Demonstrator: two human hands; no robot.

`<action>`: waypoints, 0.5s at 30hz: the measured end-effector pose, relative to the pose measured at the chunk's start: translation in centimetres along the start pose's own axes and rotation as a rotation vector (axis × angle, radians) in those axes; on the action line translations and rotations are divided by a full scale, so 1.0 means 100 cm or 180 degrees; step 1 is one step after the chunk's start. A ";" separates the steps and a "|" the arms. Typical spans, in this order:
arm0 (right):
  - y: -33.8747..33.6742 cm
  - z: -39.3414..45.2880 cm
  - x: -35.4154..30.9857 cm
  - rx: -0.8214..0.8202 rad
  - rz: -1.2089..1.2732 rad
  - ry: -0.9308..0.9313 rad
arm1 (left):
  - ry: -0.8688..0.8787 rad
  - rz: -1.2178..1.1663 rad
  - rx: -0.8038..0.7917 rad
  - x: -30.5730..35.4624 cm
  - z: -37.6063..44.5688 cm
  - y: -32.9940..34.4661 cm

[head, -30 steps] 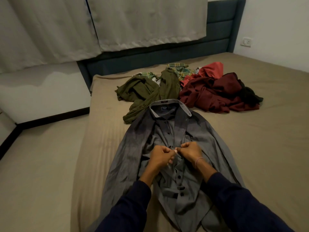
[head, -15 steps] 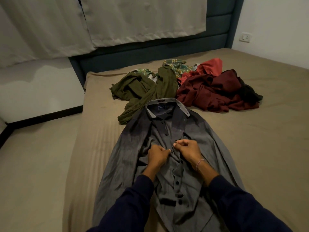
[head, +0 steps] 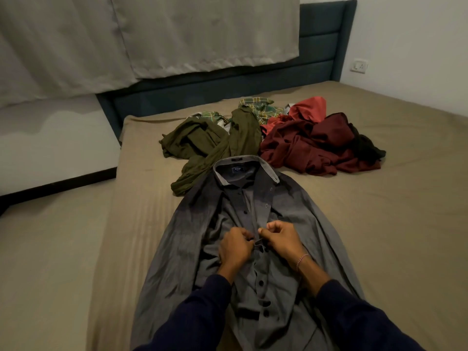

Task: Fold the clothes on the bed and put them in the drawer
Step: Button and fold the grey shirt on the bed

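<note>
- Spanning most of the view, the bed [head: 379,224] carries a tan sheet, with a dark blue headboard [head: 316,59] along its far edge and pale curtains [head: 152,34] hanging over that.
- The grey shirt [head: 177,249] lies flat, front up, near the bed's left edge, collar toward the headboard and hem toward the near edge; its lower buttons are fastened, the upper ones undone.
- A maroon garment [head: 304,150] sits crumpled in a heap past the collar, toward the far edge, touching a red piece and a black one.
- An olive green garment [head: 217,148] lies bunched just beside it, its end touching the shirt's collar, over a plaid shirt [head: 260,107].
- The left hand [head: 235,247] has its fingers curled, pinching the shirt's placket at mid-chest.
- The right hand [head: 281,239], a thread bracelet on its wrist, pinches the opposite placket edge, fingertips almost meeting the left's.
</note>
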State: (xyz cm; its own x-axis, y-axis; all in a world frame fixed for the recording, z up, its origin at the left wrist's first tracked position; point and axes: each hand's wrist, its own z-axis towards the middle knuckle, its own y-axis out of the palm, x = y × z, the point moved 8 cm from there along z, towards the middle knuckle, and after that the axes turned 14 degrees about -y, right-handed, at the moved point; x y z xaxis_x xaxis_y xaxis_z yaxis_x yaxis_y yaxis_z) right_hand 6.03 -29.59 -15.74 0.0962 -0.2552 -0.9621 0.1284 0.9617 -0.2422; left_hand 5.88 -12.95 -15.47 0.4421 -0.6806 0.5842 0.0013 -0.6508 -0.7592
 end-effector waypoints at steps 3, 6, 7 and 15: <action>-0.001 -0.004 -0.003 -0.0012 0.0277 0.0049 | -0.0148 -0.0149 0.0022 -0.001 0.000 -0.002; -0.003 -0.004 -0.009 0.0027 0.0117 -0.0079 | -0.0213 -0.0521 0.0049 0.001 0.000 -0.008; -0.003 -0.004 -0.011 0.0039 0.0018 -0.0149 | -0.0222 -0.0697 0.0038 0.002 0.000 -0.010; -0.007 -0.021 -0.060 0.0374 -0.0757 -0.0890 | 0.0029 -0.1832 -0.0238 0.026 -0.026 -0.043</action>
State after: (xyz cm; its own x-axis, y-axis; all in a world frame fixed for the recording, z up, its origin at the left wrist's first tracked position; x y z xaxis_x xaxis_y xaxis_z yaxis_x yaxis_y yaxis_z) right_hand 3.27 -28.53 -10.03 0.3136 -0.5029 -0.8054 0.2901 0.8584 -0.4231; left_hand 4.70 -12.79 -9.95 0.3810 -0.2127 0.8998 0.1758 -0.9387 -0.2964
